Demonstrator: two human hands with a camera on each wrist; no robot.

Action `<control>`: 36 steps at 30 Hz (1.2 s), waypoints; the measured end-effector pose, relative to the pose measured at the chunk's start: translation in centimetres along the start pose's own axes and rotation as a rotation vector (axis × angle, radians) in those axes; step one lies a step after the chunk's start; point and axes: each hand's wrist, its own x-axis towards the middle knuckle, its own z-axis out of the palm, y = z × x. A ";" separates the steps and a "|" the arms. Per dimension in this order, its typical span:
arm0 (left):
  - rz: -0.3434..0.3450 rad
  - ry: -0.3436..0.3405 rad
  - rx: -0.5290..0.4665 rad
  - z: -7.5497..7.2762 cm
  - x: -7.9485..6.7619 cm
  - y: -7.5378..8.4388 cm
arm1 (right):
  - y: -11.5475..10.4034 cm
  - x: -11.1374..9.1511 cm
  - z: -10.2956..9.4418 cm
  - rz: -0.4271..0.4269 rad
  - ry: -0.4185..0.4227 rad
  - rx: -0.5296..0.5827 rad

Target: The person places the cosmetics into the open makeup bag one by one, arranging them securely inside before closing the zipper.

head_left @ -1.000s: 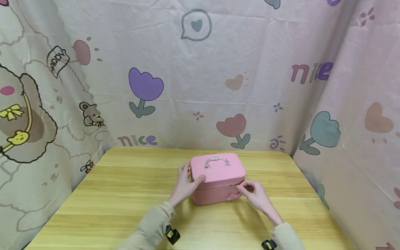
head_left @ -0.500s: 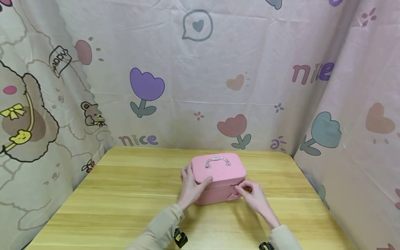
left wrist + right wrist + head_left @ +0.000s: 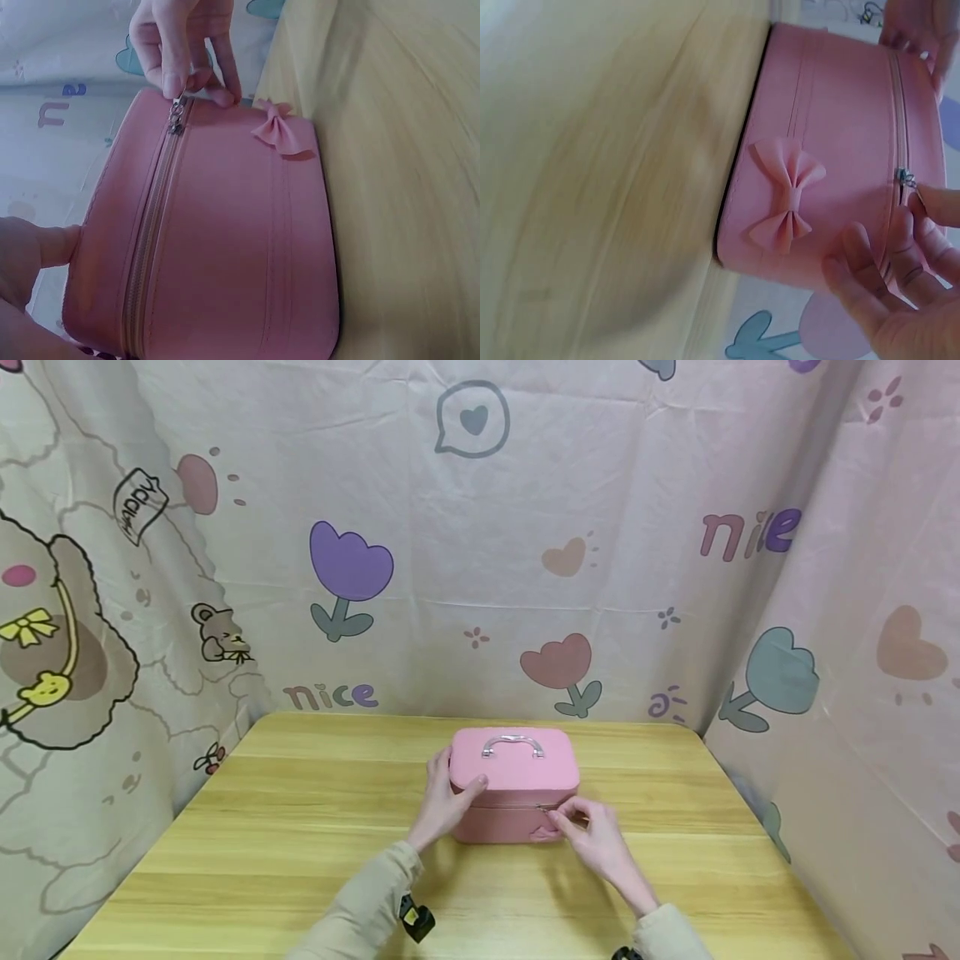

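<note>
A pink cosmetic case (image 3: 498, 827) with a silver carry handle (image 3: 513, 740) stands upright on the table, its lid down. My left hand (image 3: 444, 802) holds the case's left side, with the thumb over the lid's front edge. At the front right, my right hand (image 3: 596, 843) pinches the zipper pull (image 3: 909, 180) between thumb and forefinger. In the left wrist view, the zipper (image 3: 146, 251) runs along the front just below the lid, its teeth joined left of the slider. A pink bow (image 3: 789, 196) sits on the front below the slider. The case's back is hidden.
The wooden table (image 3: 300, 827) spreads around the case on all sides. A printed cloth (image 3: 450, 543) hangs behind the table and along both its sides. Each wrist carries a small black camera, such as the left wrist camera (image 3: 416, 918).
The case has shifted slightly left and turned so its front faces me more squarely. My left hand slid right along the lid, then back left. The right hand moved left, still pinching the zipper pull.
</note>
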 end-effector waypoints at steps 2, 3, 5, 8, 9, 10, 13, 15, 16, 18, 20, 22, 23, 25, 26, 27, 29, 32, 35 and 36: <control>0.004 0.001 0.003 -0.2 0.2 0.0 | -0.2 -0.2 0.4 -0.013 0.026 -0.027; 0.002 0.005 0.002 -0.2 0.2 0.0 | -0.4 -0.3 0.5 -0.023 0.042 -0.045; -0.004 0.017 0.002 -0.2 0.3 0.1 | -0.6 -0.5 0.8 -0.033 0.069 -0.073; -0.036 0.035 0.034 0.0 0.4 0.2 | -0.8 -0.7 1.0 -0.013 0.076 -0.080; -0.048 0.039 0.045 0.0 0.4 0.2 | -0.9 -0.7 1.1 -0.006 0.074 -0.079; -0.060 0.041 0.056 0.1 0.4 0.3 | -0.9 -0.7 1.1 -0.001 0.073 -0.080; -0.084 0.039 0.071 0.2 0.4 0.4 | -0.9 -0.8 1.0 -0.001 0.069 -0.083; -0.078 0.036 0.069 0.2 0.4 0.5 | -0.8 -0.7 0.9 -0.006 0.067 -0.087; -0.070 0.033 0.068 0.2 0.4 0.5 | -0.7 -0.7 0.8 -0.006 0.064 -0.085; -0.057 0.029 0.068 0.1 0.4 0.5 | -0.5 -0.7 0.6 0.003 0.053 -0.063; -0.046 0.028 0.075 0.0 0.4 0.6 | -0.3 -0.7 0.3 0.017 0.033 -0.038; -0.036 0.028 0.078 0.0 0.4 0.6 | -0.1 -0.6 -0.1 0.031 0.018 -0.018; -0.032 0.029 0.078 0.0 0.4 0.6 | 0.1 -0.6 -0.3 0.041 0.015 -0.012; -0.027 0.029 0.076 0.0 0.4 0.6 | 0.5 -0.5 -0.9 0.066 0.021 -0.016; -0.026 0.029 0.073 0.0 0.4 0.6 | 0.7 -0.5 -1.2 0.081 0.031 -0.018; -0.025 0.029 0.071 0.0 0.4 0.5 | 0.9 -0.5 -1.5 0.093 0.042 -0.021; -0.028 0.032 0.069 0.1 0.4 0.5 | 1.3 -0.5 -2.0 0.114 0.055 -0.020; -0.028 0.032 0.075 0.1 0.4 0.4 | 1.7 -0.5 -2.6 0.114 0.039 -0.010; -0.035 0.027 0.076 0.0 0.3 0.4 | 2.0 -0.3 -2.8 0.096 0.002 0.006; -0.037 0.026 0.075 0.0 0.3 0.4 | 2.1 -0.3 -2.9 0.093 -0.006 0.013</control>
